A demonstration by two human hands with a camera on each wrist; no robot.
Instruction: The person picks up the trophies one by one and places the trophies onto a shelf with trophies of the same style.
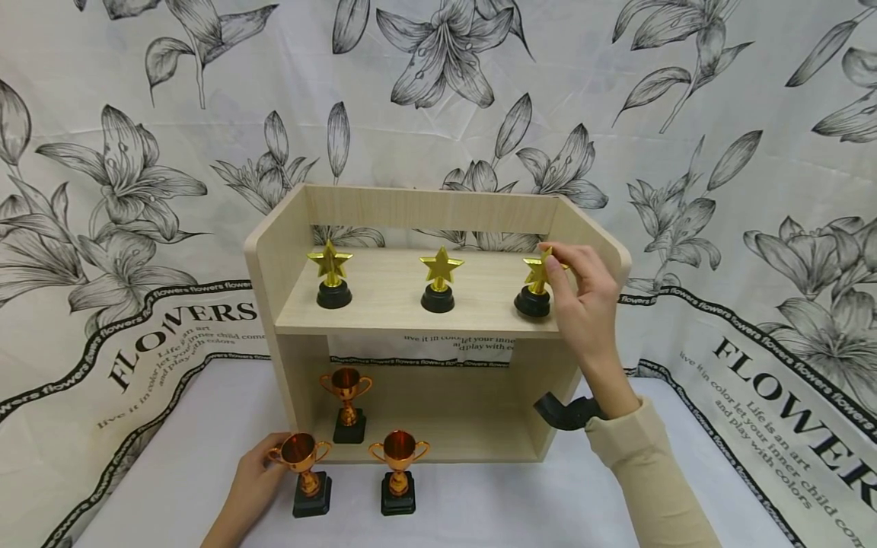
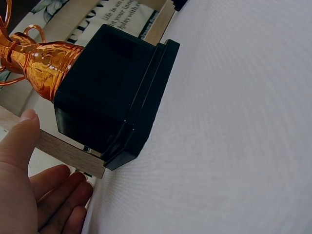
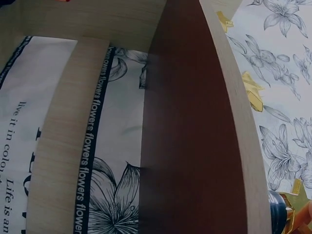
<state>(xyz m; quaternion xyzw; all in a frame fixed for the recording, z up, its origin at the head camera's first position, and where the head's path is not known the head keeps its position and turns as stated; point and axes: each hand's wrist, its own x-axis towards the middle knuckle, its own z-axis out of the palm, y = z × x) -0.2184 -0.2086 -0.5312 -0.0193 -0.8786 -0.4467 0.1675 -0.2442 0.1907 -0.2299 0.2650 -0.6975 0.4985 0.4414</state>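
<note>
My right hand [image 1: 586,297] pinches the star of a gold star trophy [image 1: 533,301] between thumb and fingers, at the right end of the upper shelf. The black base of this trophy is close over the shelf board. In the right wrist view only a bit of the trophy's base [image 3: 278,212] and a fingertip show at the lower right corner. Low on the left, my left hand [image 1: 256,476] is beside a bronze cup trophy [image 1: 311,495] in front of the shelf. The left wrist view shows its thumb and loosely bent fingers apart from the black base [image 2: 105,83].
Two more star trophies, one at the left [image 1: 333,295] and one in the middle [image 1: 438,298], stand on the wooden shelf unit [image 1: 425,452]. One cup trophy [image 1: 349,426] stands in the lower compartment, another [image 1: 398,495] on the white table [image 1: 493,506]. Flower-printed cloth [image 1: 438,144] hangs behind.
</note>
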